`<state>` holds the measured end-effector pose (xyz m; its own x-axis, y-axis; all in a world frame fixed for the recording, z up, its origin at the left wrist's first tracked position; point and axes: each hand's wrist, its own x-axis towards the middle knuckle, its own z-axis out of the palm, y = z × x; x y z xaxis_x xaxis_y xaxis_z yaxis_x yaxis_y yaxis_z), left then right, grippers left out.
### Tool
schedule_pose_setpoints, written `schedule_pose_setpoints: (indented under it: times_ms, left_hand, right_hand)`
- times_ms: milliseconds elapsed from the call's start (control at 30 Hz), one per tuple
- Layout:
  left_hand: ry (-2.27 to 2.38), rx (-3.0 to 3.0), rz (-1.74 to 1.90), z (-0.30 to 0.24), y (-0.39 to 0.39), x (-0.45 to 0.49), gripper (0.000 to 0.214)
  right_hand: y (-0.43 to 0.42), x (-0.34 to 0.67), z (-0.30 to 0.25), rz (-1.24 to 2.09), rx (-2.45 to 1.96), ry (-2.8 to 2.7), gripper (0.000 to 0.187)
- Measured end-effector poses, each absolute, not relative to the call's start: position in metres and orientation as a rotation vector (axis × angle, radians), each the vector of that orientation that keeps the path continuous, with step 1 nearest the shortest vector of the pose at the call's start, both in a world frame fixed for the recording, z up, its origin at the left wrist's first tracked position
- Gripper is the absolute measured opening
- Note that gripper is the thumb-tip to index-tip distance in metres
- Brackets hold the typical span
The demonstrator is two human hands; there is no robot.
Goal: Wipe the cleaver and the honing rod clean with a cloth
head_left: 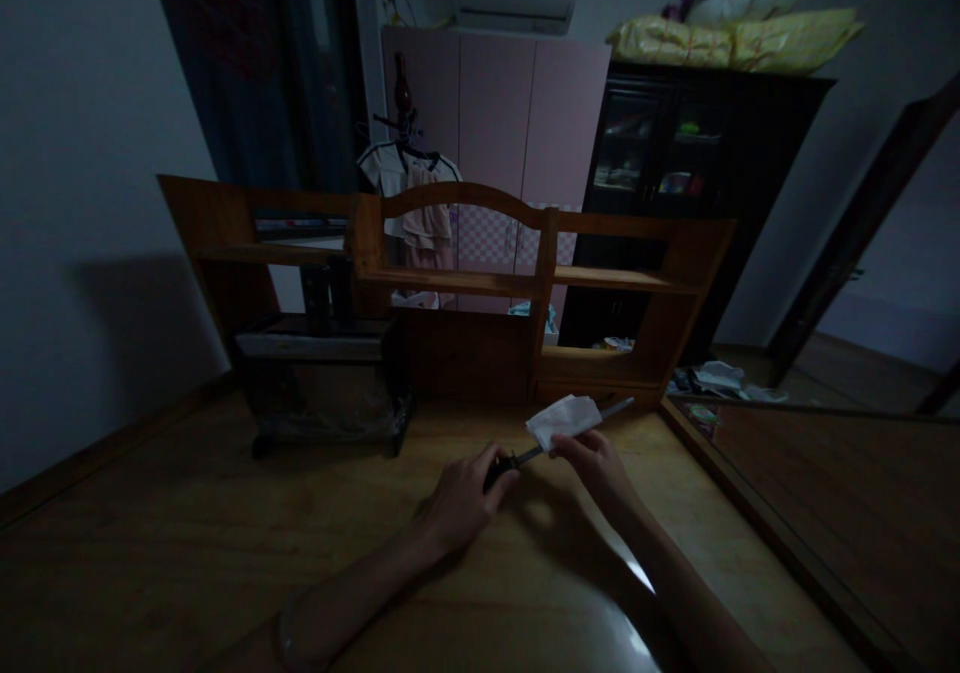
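My left hand (pixel 469 498) is closed around the black handle of a long, thin knife (pixel 529 454), whose blade points away to the upper right. A folded white tissue (pixel 564 421) wraps the middle of the blade. Pinched on the lower side of that tissue are the fingers of my right hand (pixel 596 461). Beyond the tissue the grey blade end sticks out. Both hands are just above a light wooden tabletop (pixel 360 573). The image is dim, so the blade's edge and exact shape are hard to make out.
A wooden shelf unit (pixel 465 281) runs along the back of the tabletop. At its left stands a dark box-like object (pixel 322 388) with a clear front. A raised wooden edge (pixel 750 513) borders the right side. Farther off are pink wardrobes (pixel 495 113) and a dark cabinet (pixel 694 133).
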<state>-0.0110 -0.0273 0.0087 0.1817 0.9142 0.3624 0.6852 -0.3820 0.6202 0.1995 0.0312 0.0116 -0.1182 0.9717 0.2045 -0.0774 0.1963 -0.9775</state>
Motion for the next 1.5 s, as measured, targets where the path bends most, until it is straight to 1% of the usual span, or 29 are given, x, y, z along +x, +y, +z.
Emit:
schedule_pose_setpoints:
  times_ms: [300,800,1067,1367,1500]
  left_hand:
    - [1.516,2.133,1.008,0.008,-0.027,-0.011,0.026]
    - [1.491,2.135,1.031,0.007,-0.027,-0.011,0.025]
    - [1.496,2.121,1.028,0.007,-0.028,-0.010,0.025]
    - [1.465,2.119,1.020,0.010,-0.029,-0.010,0.023]
    - [1.482,2.122,1.022,0.008,-0.029,-0.010,0.025]
  right_hand:
    - [0.031,0.199,0.012,1.171,-0.963,-1.312,0.023]
    - [0.034,0.201,0.009,1.215,-0.912,-1.304,0.019]
    - [0.037,0.204,0.010,1.282,-0.842,-1.197,0.012]
    - [0.044,0.209,0.007,1.248,-0.872,-1.086,0.012]
    - [0.045,0.210,0.005,1.242,-0.861,-1.087,0.011]
